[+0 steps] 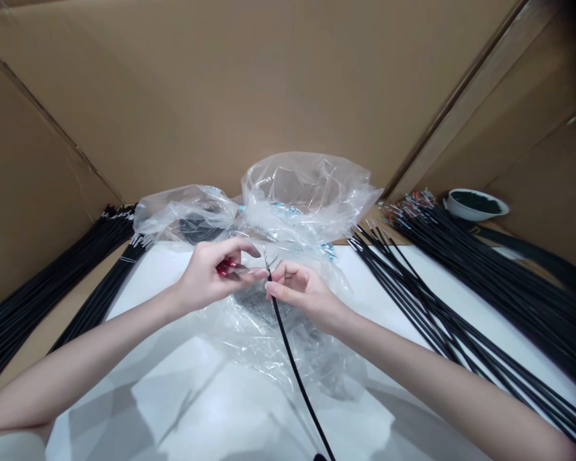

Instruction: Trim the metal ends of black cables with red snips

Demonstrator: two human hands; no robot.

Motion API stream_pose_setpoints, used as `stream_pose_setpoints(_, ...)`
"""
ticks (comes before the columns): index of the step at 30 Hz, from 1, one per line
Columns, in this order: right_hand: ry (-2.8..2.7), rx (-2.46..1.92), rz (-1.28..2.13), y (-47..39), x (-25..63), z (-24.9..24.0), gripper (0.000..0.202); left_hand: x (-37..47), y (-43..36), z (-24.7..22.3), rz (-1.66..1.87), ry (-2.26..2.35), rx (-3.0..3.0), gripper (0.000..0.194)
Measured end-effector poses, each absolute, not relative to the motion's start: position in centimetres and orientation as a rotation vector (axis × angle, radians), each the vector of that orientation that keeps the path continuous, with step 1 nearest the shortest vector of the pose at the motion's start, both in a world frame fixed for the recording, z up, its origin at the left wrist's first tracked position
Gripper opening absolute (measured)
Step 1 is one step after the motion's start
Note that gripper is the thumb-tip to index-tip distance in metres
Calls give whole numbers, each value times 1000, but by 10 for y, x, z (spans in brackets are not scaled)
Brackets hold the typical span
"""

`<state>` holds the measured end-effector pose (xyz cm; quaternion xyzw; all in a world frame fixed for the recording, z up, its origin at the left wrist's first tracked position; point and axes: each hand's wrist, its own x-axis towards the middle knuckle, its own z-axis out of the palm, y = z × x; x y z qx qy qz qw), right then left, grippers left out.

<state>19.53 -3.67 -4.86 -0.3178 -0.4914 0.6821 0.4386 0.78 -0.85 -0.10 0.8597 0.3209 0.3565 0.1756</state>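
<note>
A black cable [292, 358] rises from the bottom edge to the middle of the view, its upper end splitting into thin silvery strands [269, 256]. My right hand [302, 291] pinches the cable just below those strands between thumb and fingers. Across from it, my left hand [216, 272] is closed around a small tool with a red handle [226, 267]. The tool's pale shaft points at the cable end, and its exact kind is unclear. My left thumb is close to the cable tip, while the index finger arches above.
Crumpled clear plastic bags [307, 192] lie behind and beneath my hands on a white surface [182, 390]. Bundles of black cables [43, 269] line the left, with more cables [499, 288] on the right. A white bowl [477, 205] holds dark material. Cardboard walls [288, 83] enclose the space.
</note>
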Motion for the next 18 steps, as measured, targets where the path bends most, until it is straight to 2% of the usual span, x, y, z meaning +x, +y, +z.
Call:
stream_pose_setpoints(4, -1231, -807, 1682, -38, 193, -50, 23, 15, -7, 4, 848, 1004, 2243, 21)
stream_pose_setpoints(8, -1233, -823, 1676, -39, 192, -49, 24, 19, -5, 8, 823, 1042, 2127, 27)
stream_pose_setpoints(14, -1190, -847, 1634, -39, 194, -48, 23, 13, -8, -2, 920, 914, 2388, 5)
stream_pose_setpoints(18, -1195, -860, 1630, -39, 194, -47, 24, 6, -11, -9, 965, 799, 2543, 6)
